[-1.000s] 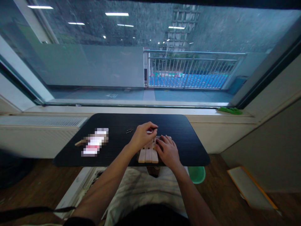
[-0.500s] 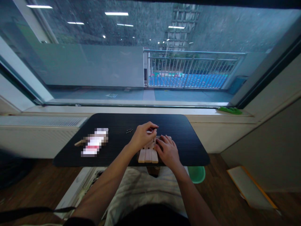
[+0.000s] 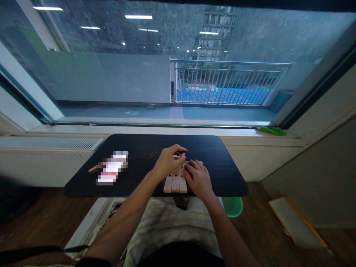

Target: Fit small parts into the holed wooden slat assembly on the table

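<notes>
At far left, a white radiator with a grilled top (image 3: 51, 159) stands beside the black, round-cornered table (image 3: 219, 167). On the table's left part, a pale wooden stick (image 3: 94, 169) projects from beside a flat white-and-pink item (image 3: 112, 168), whose details are obscured by pixelation. Farther right lie several small, thin metal pins (image 3: 153, 155), well apart from both.

Left hand (image 3: 169, 159): thumb and forefinger brought close together above the upper part of the slatted, pale wooden piece (image 3: 175, 183). What is between the fingertips is too small to determine. The wooden piece sits at the table's near edge, around mid-width, with three slat ends visible and dark holes in its surface.

Right hand (image 3: 198, 176): laid on the piece's right side, thumb apart from the fingers; whether it grips cannot be determined. Below the table, right, is a green plastic basin (image 3: 233, 206).
</notes>
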